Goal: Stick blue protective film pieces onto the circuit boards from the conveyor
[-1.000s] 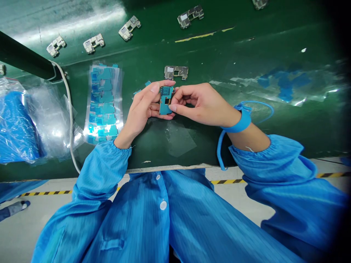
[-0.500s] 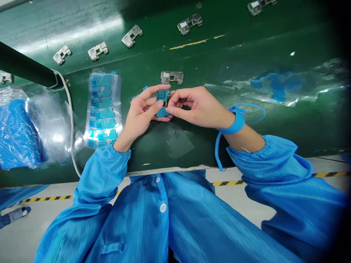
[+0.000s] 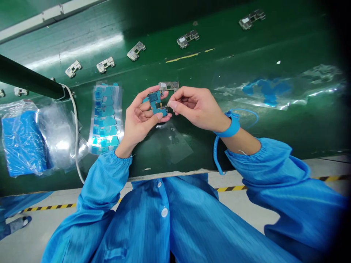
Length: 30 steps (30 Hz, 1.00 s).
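My left hand (image 3: pixel 139 117) cradles a small circuit board (image 3: pixel 157 103) partly covered in blue-green film, holding it between fingers and thumb. The board tilts from upper left to lower right. My right hand (image 3: pixel 196 107) comes in from the right, its thumb and fingertips pinched at the board's right end. Just above the board lies a metal shield frame (image 3: pixel 168 86) on the green conveyor belt (image 3: pixel 208 62), nearly touching my fingers. A sheet of blue-green film pieces (image 3: pixel 105 118) lies left of my left hand.
Several metal frames (image 3: pixel 135 51) lie in a row across the belt's far side. At left are a black rail (image 3: pixel 27 78), a white cable (image 3: pixel 76 135) and transparent bags (image 3: pixel 23 142) holding blue material. A blue wrist strap (image 3: pixel 231 126) with coiled cord circles my right wrist.
The board has turned from nearly upright to tilted, and both hands have shifted slightly upward in view. The belt items sit lower and further right, and the frame above the board is now closer to my fingers.
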Available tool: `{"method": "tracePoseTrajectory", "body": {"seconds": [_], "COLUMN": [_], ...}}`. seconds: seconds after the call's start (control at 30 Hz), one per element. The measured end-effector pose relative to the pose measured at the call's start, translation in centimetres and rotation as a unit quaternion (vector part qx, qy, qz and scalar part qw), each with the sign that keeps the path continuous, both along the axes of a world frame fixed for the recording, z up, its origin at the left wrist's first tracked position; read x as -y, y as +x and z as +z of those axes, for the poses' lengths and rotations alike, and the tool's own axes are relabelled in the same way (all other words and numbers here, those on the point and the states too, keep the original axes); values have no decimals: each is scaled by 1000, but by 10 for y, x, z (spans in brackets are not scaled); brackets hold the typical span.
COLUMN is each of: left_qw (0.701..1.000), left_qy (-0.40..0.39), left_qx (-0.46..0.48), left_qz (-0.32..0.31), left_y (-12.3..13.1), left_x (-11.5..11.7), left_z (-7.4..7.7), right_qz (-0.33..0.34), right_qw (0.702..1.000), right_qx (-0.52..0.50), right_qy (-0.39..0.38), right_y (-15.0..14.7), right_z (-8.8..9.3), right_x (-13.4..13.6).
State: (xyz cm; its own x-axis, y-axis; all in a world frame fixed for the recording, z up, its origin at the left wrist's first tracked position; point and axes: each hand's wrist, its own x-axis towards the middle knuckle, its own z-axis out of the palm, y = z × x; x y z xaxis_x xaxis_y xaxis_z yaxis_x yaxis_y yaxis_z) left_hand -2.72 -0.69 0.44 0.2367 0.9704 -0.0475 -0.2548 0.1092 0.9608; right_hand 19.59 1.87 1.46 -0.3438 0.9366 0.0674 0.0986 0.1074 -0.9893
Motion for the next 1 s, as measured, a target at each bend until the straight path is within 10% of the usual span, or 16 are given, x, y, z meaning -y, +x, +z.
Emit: {"method": "tracePoseTrajectory", "body": {"seconds": [0.73,1.0], "left_qw": [998,991], "left_qy": [-40,-52], "left_qx": [6,-4], "left_qz": [53,123], "left_y": [8,4], "left_x": [9,-1], "left_z": [3,5], "right_qz": [79,-12], "right_qw": [997,985], "right_qx": [13,167], "right_qy": [19,-35], "right_y": [-16,2], "right_z": [-14,-3], "right_x": [8,-131]}}
